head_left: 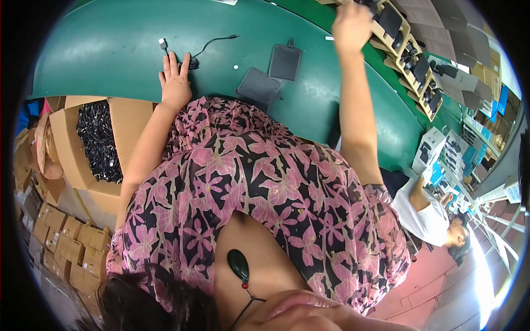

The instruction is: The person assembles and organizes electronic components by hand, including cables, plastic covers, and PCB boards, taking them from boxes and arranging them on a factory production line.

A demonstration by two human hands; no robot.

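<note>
My left hand (pixel 175 84) rests on the green table with its fingers stretched and spread. Under and beside its fingertips lies a black USB cable (pixel 207 45), partly coiled, its white-tipped plug (pixel 162 42) pointing away from me. My right hand (pixel 351 26) is stretched far out over the table's far right edge, close to light wooden trays (pixel 406 55) with black parts in them. Motion smears its fingers, and whatever they touch is hidden. Between my hands lie two flat black rectangular pieces: one (pixel 285 62) has a short stub at its top, the other (pixel 258 85) sits nearer me.
An open cardboard box (pixel 72 132) full of black cables stands against the near left table edge. Stacked brown cartons (pixel 69 248) are on the floor at left. Beyond the trays are open cartons (pixel 450 77). A person in a white top (pixel 422 218) sits at right.
</note>
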